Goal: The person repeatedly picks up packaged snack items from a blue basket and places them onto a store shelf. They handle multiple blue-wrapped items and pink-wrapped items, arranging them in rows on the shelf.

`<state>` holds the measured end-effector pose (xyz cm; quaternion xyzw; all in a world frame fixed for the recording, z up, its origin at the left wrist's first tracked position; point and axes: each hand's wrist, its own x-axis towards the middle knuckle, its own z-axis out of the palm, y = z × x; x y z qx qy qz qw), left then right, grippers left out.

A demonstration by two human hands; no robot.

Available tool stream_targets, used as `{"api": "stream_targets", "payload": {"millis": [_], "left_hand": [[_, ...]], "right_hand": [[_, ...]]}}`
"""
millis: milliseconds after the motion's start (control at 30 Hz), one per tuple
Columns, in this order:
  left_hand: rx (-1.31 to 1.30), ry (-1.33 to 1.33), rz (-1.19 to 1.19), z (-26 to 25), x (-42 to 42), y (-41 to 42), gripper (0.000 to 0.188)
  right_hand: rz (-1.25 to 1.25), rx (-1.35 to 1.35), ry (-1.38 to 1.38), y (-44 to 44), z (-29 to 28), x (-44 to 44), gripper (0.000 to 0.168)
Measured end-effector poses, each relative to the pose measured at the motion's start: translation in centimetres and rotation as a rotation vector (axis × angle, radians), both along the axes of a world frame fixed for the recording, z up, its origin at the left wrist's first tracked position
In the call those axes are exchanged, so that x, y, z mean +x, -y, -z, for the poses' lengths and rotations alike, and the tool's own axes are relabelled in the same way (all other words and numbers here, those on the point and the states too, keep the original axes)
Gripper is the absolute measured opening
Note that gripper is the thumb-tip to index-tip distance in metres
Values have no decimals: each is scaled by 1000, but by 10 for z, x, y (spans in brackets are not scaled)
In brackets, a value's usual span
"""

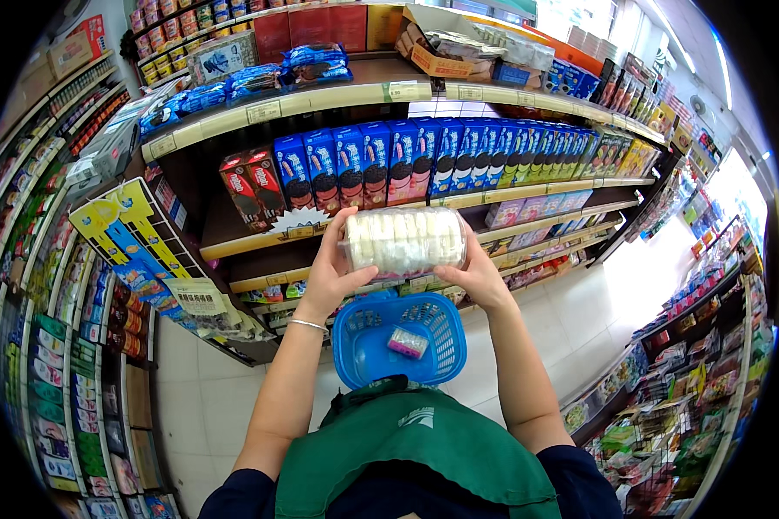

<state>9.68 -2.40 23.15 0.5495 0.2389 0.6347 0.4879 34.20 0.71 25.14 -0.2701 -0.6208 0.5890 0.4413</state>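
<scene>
Between my two hands is a clear plastic package of pale, round-edged pastries or biscuits (pixel 406 237), set in rows. My left hand (pixel 336 269) grips its left end, thumb on the near face. At the right end, my right hand (pixel 477 269) holds it the same way. Below the package is a blue plastic shopping basket (pixel 451 373) with slotted sides. Inside it lies one small packet with a pink band (pixel 408 342). Just beyond the package, a shelf carries blue Oreo boxes (pixel 337 168) standing side by side and two red-and-brown nabati boxes (pixel 250 185).
The upper shelf (pixel 337 97) holds blue biscuit packs (pixel 315 63) and an open carton (pixel 441 61). A yellow-and-blue display rack (pixel 130 240) with hanging bags juts out at left. Stocked shelves (pixel 58 363) line the left; bagged goods (pixel 662 415) fill the right. Tiled floor (pixel 195 402) lies below.
</scene>
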Motion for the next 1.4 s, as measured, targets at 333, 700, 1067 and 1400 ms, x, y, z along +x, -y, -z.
{"api": "stream_targets", "payload": {"millis": [333,700,1067,1400], "left_hand": [[201,-448,-138,-1,-8,-2,94],[-397,-78,-165,2,14,-13,57],[-584,132,83,18,12,-21,60],[-271,108,129,20,4,-18,85]], "right_hand": [[-102,119,2,0,-10,12,105],[-67,-53,87,-22,15,13,87],[33,-179,-216,-19,34,1,69],[115,-608,-256,-17,38,-1,51]]}}
